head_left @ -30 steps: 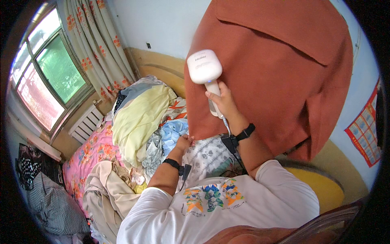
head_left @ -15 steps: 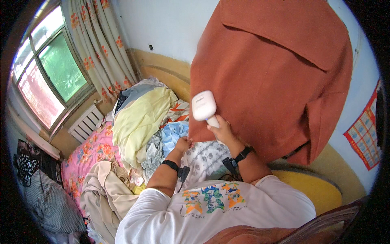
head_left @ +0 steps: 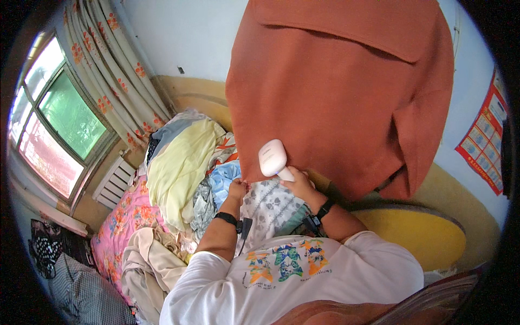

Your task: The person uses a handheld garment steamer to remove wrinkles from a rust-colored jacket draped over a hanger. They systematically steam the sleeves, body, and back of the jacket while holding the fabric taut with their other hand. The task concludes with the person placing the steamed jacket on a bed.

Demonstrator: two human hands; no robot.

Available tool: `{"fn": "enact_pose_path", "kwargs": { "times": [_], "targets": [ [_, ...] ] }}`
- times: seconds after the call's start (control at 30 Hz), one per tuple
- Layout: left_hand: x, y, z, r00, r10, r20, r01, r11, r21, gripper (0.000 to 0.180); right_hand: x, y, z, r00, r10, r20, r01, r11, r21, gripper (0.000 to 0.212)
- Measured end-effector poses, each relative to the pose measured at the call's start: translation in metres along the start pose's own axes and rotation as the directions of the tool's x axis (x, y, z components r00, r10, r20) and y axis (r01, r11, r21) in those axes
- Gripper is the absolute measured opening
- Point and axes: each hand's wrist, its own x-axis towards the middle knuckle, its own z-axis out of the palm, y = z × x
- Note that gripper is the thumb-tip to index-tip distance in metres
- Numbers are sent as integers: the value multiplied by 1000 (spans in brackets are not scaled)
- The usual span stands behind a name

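A rust-red coat [head_left: 330,92] hangs in front of me, wide and fairly smooth, with a broad flap across its upper part. My left hand [head_left: 238,188] is closed on the coat's lower left corner, pinching the hem. In my right hand [head_left: 301,186] is a pale pink-white fabric shaver [head_left: 272,157], gripped by its short handle. Its rounded head lies against the coat just above the bottom edge. The working face is turned toward the cloth and hidden from me.
Heaped clothes, including a pale yellow garment [head_left: 181,168] and a beige one [head_left: 149,260], lie on a pink floral bed cover [head_left: 127,216] to the left. A yellow rounded board [head_left: 411,235] stands at right. A window [head_left: 62,119] and floral curtain [head_left: 108,59] are far left.
The fabric shaver has moved down the coat, closer to the hem. My left hand keeps its pinch on the corner. The whole view has shifted slightly.
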Motion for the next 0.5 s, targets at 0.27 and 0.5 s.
{"fn": "enact_pose_path", "kwargs": {
  "times": [0.27,0.5],
  "targets": [
    [-3,1,7,1000,-3,-29,5,999,44,11,12,-11,-34,988,-12,-153,51,966,254,45],
    [-1,-7,-1,1000,-7,-12,7,1000,29,8,38,-66,-82,900,-97,-424,225,939,262,36]
  ]
}}
